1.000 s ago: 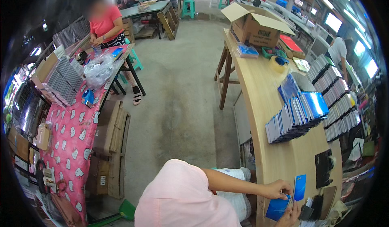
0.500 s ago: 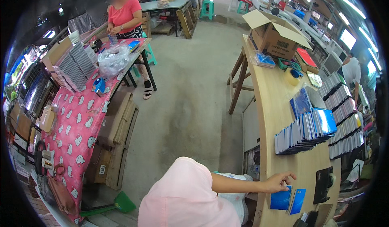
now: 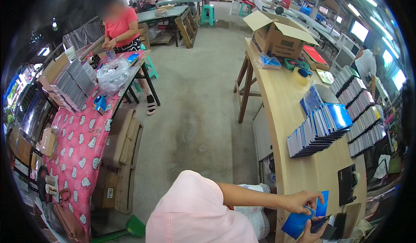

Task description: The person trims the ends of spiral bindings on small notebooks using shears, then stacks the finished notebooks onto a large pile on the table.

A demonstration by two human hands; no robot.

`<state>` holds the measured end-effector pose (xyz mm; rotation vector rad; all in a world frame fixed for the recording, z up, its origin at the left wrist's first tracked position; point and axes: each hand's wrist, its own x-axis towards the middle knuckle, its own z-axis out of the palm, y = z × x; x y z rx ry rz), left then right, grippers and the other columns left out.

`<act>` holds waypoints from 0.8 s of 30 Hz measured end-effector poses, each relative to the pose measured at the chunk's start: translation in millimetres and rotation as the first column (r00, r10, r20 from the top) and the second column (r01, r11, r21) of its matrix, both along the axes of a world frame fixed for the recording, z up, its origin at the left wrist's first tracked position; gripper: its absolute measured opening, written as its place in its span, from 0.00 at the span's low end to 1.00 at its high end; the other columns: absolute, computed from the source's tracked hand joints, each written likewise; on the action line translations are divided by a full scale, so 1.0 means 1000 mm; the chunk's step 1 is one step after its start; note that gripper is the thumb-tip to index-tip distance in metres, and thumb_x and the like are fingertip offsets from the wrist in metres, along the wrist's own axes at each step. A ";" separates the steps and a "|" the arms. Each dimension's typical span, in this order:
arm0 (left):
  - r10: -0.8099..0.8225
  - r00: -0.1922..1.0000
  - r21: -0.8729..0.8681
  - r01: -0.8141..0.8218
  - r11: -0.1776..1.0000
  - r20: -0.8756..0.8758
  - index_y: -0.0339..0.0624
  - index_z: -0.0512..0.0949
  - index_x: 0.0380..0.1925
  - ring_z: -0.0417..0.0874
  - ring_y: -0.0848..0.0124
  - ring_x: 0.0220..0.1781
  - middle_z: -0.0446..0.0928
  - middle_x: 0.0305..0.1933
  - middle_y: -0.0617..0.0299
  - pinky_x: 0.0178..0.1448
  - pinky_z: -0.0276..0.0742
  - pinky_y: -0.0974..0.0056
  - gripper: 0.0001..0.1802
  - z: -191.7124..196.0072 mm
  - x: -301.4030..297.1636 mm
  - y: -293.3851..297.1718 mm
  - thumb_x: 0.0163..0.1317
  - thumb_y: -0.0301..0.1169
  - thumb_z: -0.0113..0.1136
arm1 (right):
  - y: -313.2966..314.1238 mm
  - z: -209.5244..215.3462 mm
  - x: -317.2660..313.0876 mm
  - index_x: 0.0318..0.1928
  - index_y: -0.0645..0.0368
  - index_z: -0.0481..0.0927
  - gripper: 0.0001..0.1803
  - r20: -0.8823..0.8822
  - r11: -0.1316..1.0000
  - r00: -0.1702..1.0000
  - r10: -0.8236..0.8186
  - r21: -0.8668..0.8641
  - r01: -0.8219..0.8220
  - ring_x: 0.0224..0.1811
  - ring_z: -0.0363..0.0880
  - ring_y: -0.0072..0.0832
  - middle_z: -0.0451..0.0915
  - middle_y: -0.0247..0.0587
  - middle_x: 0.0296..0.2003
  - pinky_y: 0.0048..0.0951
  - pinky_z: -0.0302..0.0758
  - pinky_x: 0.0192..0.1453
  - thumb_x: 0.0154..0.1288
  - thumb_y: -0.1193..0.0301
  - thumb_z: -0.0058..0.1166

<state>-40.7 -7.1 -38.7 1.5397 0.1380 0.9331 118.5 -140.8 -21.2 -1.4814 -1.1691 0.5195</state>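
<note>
A small blue spiral notebook [image 3: 294, 226] lies tilted at the near end of the wooden table, on my right. My left hand [image 3: 300, 202] reaches across and pinches its upper spiral edge. From the lower edge comes my right hand [image 3: 313, 232], thumb and fingers closed about the notebook's near right edge. A dark blue flat piece shows between those fingers; whether it belongs to the notebook I cannot tell. Beside my left fingertips is a second blue cover piece [image 3: 321, 204], partly hidden by the hand.
Rows of blue notebooks [image 3: 318, 130] stand farther along the wooden table [image 3: 277, 113]. A black hole punch [image 3: 346, 184] lies right of my hands. Beyond are a tape dispenser [image 3: 302, 76] and an open carton [image 3: 281, 41]. Left, a person stands at a table with a pink cloth [image 3: 73, 156].
My right hand has come in from below and closed at the notebook. My left hand has shifted slightly right and down onto its edge, and the notebook has turned and tilted.
</note>
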 end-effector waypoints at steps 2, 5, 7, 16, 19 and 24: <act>0.043 0.999 0.077 -0.044 0.996 0.002 0.40 0.71 0.55 0.79 0.68 0.39 0.78 0.36 0.59 0.45 0.74 0.62 0.28 -0.007 -0.001 0.001 0.52 0.23 0.67 | 0.005 -0.020 0.008 0.75 0.67 0.56 0.48 -0.108 1.000 0.994 0.017 -0.002 -0.018 0.63 0.71 0.38 0.69 0.53 0.64 0.44 0.67 0.69 0.56 0.82 0.69; 0.064 0.997 0.162 -0.057 0.985 -0.040 0.39 0.73 0.53 0.80 0.67 0.42 0.78 0.38 0.58 0.48 0.76 0.60 0.25 -0.008 0.005 0.005 0.53 0.24 0.68 | 0.010 -0.031 0.009 0.58 0.67 0.73 0.22 0.059 0.961 0.998 -0.009 0.277 -0.007 0.47 0.76 0.23 0.77 0.38 0.47 0.25 0.73 0.55 0.64 0.75 0.61; 0.032 0.998 0.133 -0.024 0.991 -0.056 0.39 0.74 0.52 0.80 0.66 0.44 0.79 0.40 0.58 0.50 0.77 0.60 0.24 -0.006 0.015 0.008 0.53 0.26 0.68 | 0.013 -0.043 0.016 0.60 0.68 0.71 0.29 -0.019 0.956 0.993 -0.113 0.269 0.113 0.46 0.75 0.23 0.75 0.36 0.48 0.25 0.72 0.55 0.57 0.86 0.63; 0.016 0.972 -0.178 -0.059 0.982 -0.235 0.41 0.73 0.57 0.83 0.75 0.42 0.83 0.39 0.60 0.49 0.80 0.68 0.30 0.004 -0.012 0.041 0.53 0.19 0.72 | 0.048 0.003 -0.029 0.49 0.62 0.76 0.20 -0.174 0.995 0.984 -0.036 0.089 0.052 0.40 0.78 0.21 0.80 0.35 0.38 0.24 0.76 0.47 0.57 0.78 0.67; -0.050 0.977 -0.268 -0.008 0.963 -0.209 0.38 0.72 0.58 0.83 0.77 0.38 0.83 0.38 0.59 0.43 0.78 0.73 0.31 0.001 0.000 0.037 0.53 0.17 0.72 | 0.040 0.004 -0.018 0.50 0.63 0.76 0.20 -0.151 0.998 0.988 -0.019 0.051 0.027 0.39 0.79 0.22 0.81 0.37 0.38 0.26 0.77 0.47 0.57 0.78 0.66; -0.080 0.976 -0.305 0.015 0.952 -0.201 0.37 0.70 0.59 0.84 0.75 0.39 0.84 0.39 0.58 0.44 0.79 0.73 0.33 0.003 0.009 0.034 0.53 0.16 0.71 | 0.036 0.002 -0.013 0.49 0.64 0.76 0.18 -0.077 0.997 0.996 -0.046 0.052 0.050 0.40 0.82 0.27 0.83 0.42 0.39 0.30 0.78 0.48 0.58 0.78 0.65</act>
